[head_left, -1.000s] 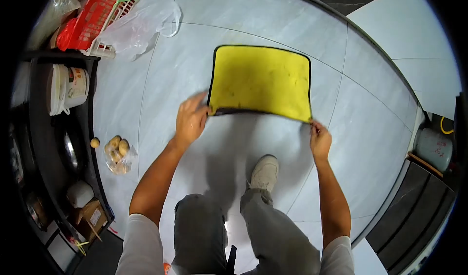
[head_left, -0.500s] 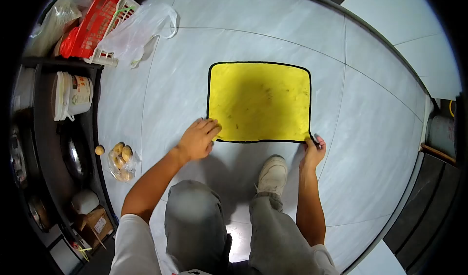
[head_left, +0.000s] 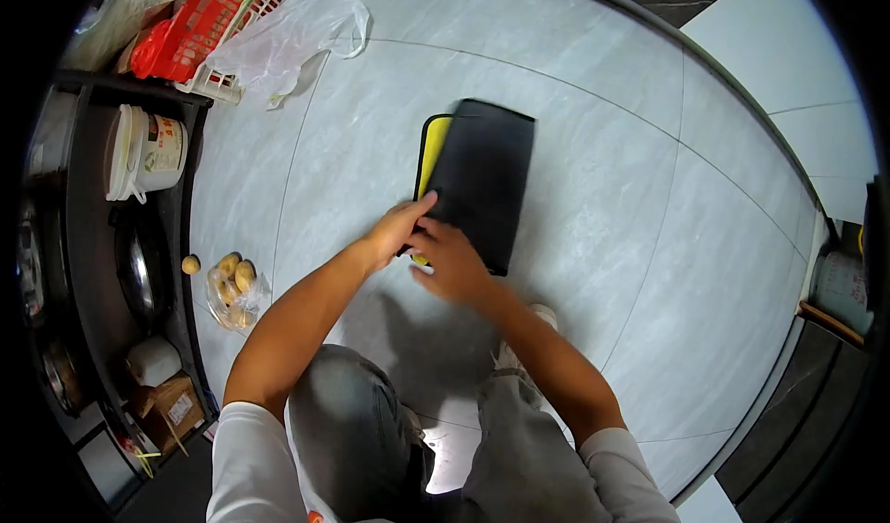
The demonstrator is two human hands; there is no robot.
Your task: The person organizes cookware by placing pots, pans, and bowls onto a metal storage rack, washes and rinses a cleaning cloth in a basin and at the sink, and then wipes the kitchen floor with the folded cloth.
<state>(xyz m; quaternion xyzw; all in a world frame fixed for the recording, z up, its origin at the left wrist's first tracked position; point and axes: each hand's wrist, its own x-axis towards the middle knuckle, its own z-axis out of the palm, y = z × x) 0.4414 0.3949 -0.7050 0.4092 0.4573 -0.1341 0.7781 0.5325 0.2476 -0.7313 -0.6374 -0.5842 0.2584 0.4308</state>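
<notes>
A yellow cloth (head_left: 431, 152) with a black border lies on the tiled floor, folded over so that its black underside (head_left: 487, 175) faces up. Only a strip of yellow shows along the left edge. My left hand (head_left: 394, 231) rests at the near-left part of the cloth, one finger stretched along the fold's edge; its other fingers are partly hidden. My right hand (head_left: 451, 261) crosses in front of it, slightly blurred, with its fingers at the near-left corner of the folded-over half, apparently gripping it.
On the left, potatoes (head_left: 236, 287) sit in a clear bag beside a shelf (head_left: 190, 245) with a white bucket (head_left: 162, 152) and a dark pan (head_left: 141, 263). A white plastic bag (head_left: 287, 41) and a red basket (head_left: 199, 22) are at the far left. My shoe (head_left: 544, 315) is close by.
My right hand has carried the cloth's right side over to the left, turning the black underside up. My left hand stays near the left corner. The view has shifted slightly.
</notes>
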